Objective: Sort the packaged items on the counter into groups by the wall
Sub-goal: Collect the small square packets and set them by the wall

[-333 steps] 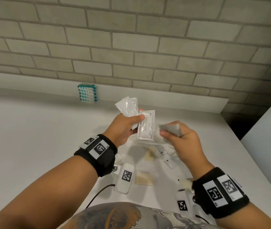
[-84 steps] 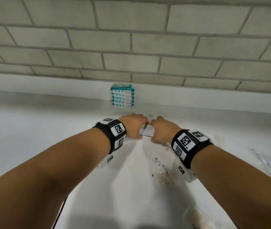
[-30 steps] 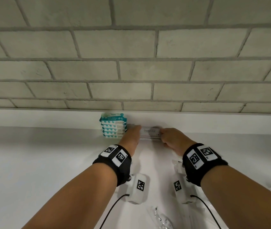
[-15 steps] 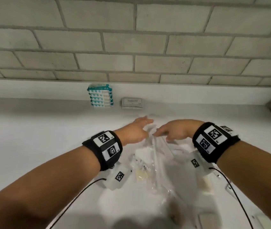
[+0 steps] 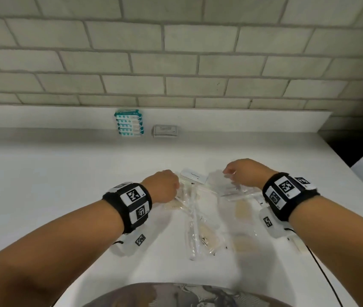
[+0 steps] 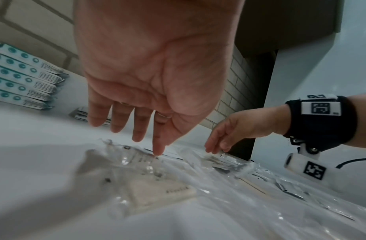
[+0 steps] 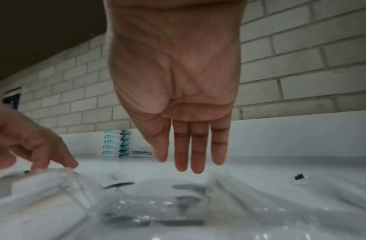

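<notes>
Clear plastic packets [image 5: 195,220] lie scattered on the white counter [image 5: 43,173] in front of me. My left hand [image 5: 165,187] hangs over their left side with straight fingers; its fingertips [image 6: 157,149] touch a clear packet [image 6: 136,162]. My right hand [image 5: 240,171] hovers over the packets on the right, fingers [image 7: 190,154] straight and holding nothing. By the wall stand a stack of teal-and-white packets [image 5: 129,122] and, next to it, a small stack of white sachets [image 5: 165,130].
A brick wall [image 5: 176,63] with a white ledge bounds the counter at the back. The counter ends at the right in a dark gap [image 5: 353,147]. Beige items in clear wrap [image 5: 242,210] lie among the packets. White camera units hang under both wrists.
Both hands have left the white sachets stacked by the wall and drawn back toward me. They now hang over the clear packets in the middle of the counter.
</notes>
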{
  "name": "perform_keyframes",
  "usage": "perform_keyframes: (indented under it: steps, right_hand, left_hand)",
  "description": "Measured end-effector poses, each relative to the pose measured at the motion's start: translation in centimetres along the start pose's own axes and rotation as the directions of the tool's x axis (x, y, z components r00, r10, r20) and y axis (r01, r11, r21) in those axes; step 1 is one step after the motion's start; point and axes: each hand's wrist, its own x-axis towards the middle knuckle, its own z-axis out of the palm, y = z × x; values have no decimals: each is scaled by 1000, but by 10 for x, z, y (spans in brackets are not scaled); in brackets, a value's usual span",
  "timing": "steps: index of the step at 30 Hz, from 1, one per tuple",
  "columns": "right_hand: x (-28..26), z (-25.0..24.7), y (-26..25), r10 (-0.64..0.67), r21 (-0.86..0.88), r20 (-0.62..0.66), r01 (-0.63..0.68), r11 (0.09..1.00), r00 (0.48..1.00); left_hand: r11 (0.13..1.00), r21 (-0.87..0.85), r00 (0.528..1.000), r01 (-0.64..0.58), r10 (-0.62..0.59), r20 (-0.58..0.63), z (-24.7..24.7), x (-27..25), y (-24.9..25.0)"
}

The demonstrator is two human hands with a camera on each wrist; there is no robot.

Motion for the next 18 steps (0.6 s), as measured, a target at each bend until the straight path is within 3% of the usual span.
perform_keyframes:
  steps: [4,8,12,14,16,18]
  right_hand:
    - [2,21,0,55,-167,62,-44,985,997]
    - [3,35,2,75,-74,36,-72,995,997]
    - [0,33,2,63,-185,57,-51,981,996]
    - [-2,36,3,42,-203,-29,-47,978,999]
    - [-7,36,15,51,-55,-119,-58,997,992]
    - [-16,32,27,108,253,-161,-64,965,981]
  left_hand:
    - [999,11,991,-35,36,-129,3,0,15]
    - [994,-54,974,-98,85,-210,2,15,27]
    - [991,-54,976,-119,107,-190,-6,43,40]
    - [995,6,987,-96,96,-133,-7,54,43]
    - [989,127,992,-73,85,-90,-4,65,48]
    - [982,183,990,-41,65,-125,-2,65,44]
